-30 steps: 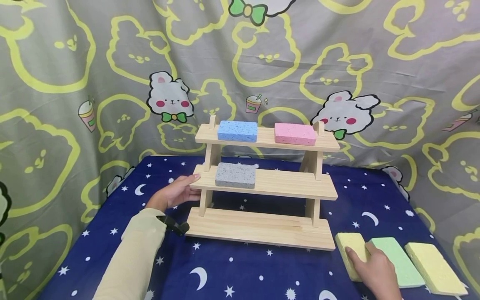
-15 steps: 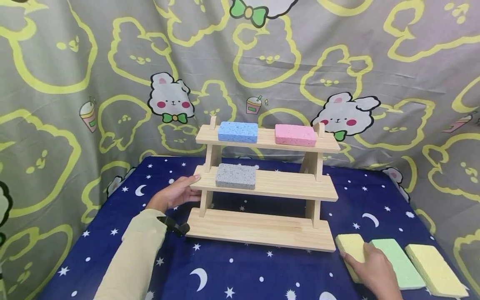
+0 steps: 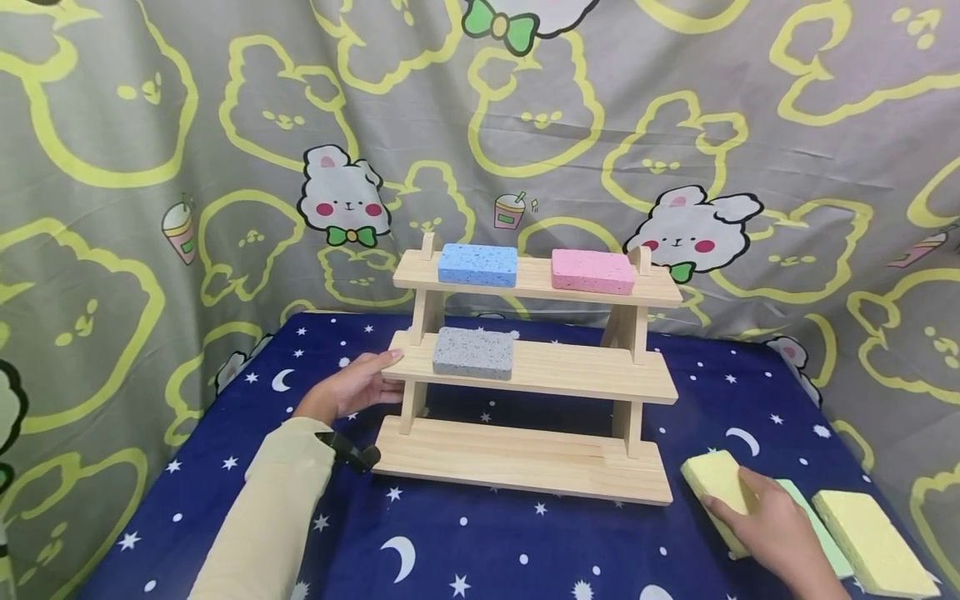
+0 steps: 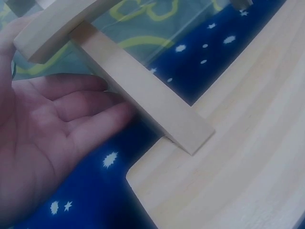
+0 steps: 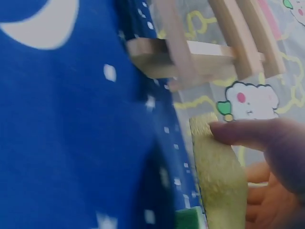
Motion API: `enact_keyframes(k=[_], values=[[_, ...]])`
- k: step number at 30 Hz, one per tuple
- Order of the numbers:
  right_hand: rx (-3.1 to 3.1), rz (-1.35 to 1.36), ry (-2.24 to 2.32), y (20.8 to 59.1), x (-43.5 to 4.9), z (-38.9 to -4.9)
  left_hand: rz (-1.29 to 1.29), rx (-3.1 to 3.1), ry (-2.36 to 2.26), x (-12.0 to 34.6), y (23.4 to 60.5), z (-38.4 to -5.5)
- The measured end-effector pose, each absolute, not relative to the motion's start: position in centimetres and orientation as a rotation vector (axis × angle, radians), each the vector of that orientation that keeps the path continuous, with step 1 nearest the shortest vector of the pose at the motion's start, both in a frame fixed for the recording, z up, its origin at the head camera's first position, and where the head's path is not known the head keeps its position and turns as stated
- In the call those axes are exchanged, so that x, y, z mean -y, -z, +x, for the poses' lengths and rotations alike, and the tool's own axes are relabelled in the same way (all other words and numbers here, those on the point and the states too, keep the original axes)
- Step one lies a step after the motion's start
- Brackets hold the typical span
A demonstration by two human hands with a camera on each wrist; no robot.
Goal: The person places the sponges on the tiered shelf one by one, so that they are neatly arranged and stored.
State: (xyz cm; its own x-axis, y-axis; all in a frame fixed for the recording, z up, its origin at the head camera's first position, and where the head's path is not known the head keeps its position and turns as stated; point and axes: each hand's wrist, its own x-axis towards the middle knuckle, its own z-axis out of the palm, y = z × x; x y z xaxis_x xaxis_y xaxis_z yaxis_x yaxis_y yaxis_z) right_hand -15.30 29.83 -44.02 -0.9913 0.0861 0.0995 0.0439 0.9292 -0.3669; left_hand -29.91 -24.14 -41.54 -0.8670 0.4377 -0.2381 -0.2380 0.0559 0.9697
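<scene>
The left hand (image 3: 352, 387) holds the left end of the middle shelf (image 3: 585, 368) of a three-tiered wooden rack (image 3: 517, 458), its thumb on top and its fingers beneath; the left wrist view shows those fingers extended, their tips at the rack's upright (image 4: 147, 93). The right hand (image 3: 780, 525) pinches a yellow sponge (image 3: 716, 483) between thumb and fingers, tilted, near the rack's lower right corner. Just beyond that hand lies a green sponge (image 3: 824, 537), partly hidden by it, and to its right a second yellow sponge (image 3: 873, 542) lies flat on the bench (image 3: 555, 558), which is covered in dark blue cloth with white moons and stars. On the rack, a grey sponge (image 3: 473, 353) sits toward the left of the middle shelf; above it, on the top shelf (image 3: 534, 273), a blue sponge (image 3: 477, 265) rests at the left and a pink sponge (image 3: 592, 272) at the right. A black device (image 3: 348, 451) juts from the left sleeve (image 3: 277, 500). Behind everything hangs a grey curtain (image 3: 442, 108) with yellow outlines and white rabbits.
</scene>
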Motion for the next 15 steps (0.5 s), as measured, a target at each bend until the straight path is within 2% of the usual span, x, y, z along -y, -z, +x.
enact_keyframes(k=[15], values=[[3.017,0.348,-0.578,38.7,-30.7,-16.3,0.198,-1.859,-1.861,24.1,41.5,-29.9]])
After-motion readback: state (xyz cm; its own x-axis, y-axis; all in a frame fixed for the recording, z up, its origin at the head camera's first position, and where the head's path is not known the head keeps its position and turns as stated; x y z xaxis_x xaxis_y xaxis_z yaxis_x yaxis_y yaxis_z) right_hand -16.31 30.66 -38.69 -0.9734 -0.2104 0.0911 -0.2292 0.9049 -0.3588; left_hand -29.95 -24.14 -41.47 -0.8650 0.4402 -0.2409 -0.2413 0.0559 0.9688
